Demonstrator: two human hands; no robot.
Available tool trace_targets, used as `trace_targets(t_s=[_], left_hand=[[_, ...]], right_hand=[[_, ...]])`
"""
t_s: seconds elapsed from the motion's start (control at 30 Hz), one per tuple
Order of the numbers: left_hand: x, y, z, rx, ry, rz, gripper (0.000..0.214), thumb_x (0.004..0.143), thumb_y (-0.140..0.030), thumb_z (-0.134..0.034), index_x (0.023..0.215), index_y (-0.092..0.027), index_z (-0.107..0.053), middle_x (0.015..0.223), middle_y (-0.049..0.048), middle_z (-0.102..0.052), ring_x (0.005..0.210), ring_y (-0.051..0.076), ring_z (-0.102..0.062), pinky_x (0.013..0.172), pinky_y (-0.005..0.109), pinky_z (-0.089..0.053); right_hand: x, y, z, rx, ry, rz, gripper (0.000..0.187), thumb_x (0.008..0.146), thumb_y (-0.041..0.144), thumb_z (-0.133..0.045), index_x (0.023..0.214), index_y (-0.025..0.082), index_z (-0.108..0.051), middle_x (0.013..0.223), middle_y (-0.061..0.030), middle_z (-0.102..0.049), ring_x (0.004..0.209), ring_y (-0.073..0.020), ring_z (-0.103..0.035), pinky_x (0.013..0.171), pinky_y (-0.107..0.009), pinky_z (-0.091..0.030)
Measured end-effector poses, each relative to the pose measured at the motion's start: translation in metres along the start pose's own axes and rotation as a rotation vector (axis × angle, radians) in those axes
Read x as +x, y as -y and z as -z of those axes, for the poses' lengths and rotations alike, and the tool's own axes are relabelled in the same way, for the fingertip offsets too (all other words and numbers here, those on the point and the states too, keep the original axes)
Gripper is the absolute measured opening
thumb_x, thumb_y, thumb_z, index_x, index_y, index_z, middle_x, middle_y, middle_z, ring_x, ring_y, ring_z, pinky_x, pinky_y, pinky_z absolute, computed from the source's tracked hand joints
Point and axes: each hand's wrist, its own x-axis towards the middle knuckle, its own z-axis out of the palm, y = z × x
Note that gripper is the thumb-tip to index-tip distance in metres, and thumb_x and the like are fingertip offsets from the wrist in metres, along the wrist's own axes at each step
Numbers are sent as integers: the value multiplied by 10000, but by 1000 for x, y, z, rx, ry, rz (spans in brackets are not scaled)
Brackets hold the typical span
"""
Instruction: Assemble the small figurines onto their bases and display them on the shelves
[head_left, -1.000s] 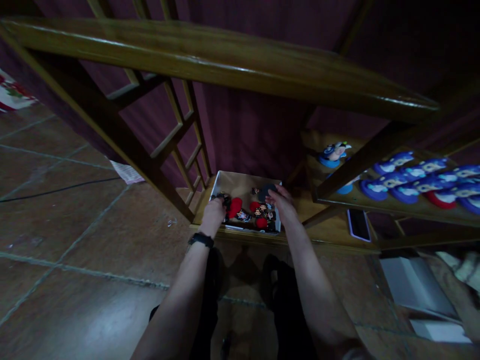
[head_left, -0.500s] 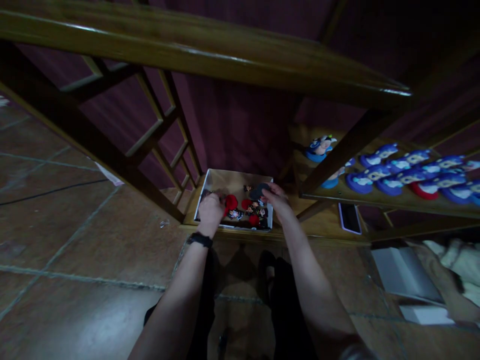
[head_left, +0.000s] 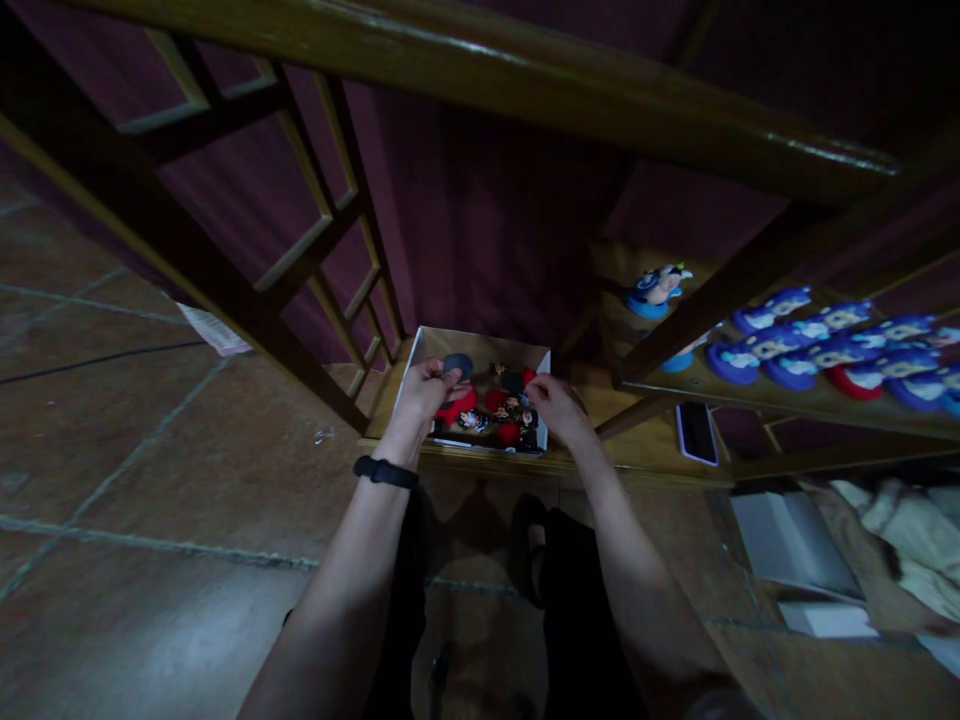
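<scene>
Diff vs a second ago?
Left hand moved inward from the box's left end; a gray disc now shows in its grip. Can't tell whether the right hand let go of its dark disc. Box, phone, shelf figurines unchanged.

shop (seemingly), figurines [head_left: 821,358] in rows, tiled floor [head_left: 135,400]

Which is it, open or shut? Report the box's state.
Open: no lid covers the box, and red pieces show inside.
</scene>
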Motion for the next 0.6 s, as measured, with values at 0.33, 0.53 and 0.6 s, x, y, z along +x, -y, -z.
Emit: trace_targets(t_s=[0.33,0.53,0.6], left_hand=[[-1,-2,5,119,-5,-119,72,713,-140,-600,704,-133,-528,568,-15,-599,532,101,-617,490,170,-477],[3,7,5,80,3,-49,97,685,-129,-621,659,-130,-528,571,-16,-597,513,94,-604,509,186,-502],[2,10,4,65,14,-30,90,676,-135,-640,663,-121,-552,589,-8,-606,519,93,-606,519,189,-510]], right_hand=[[-19,16,-44,-839,239,-107,337,797,74,-376,985,89,-656,1163,-192,-562,1127,-295,-420,894,-420,-314],[-16,8,-30,-590,116,-93,273,751,280,-534,953,124,-630,1081,-164,-603,1091,-297,-464,897,-415,-335],[-16,5,-23,-326,126,-79,286,734,359,-554,941,169,-605,966,-107,-640,970,-248,-544,821,-366,-399]])
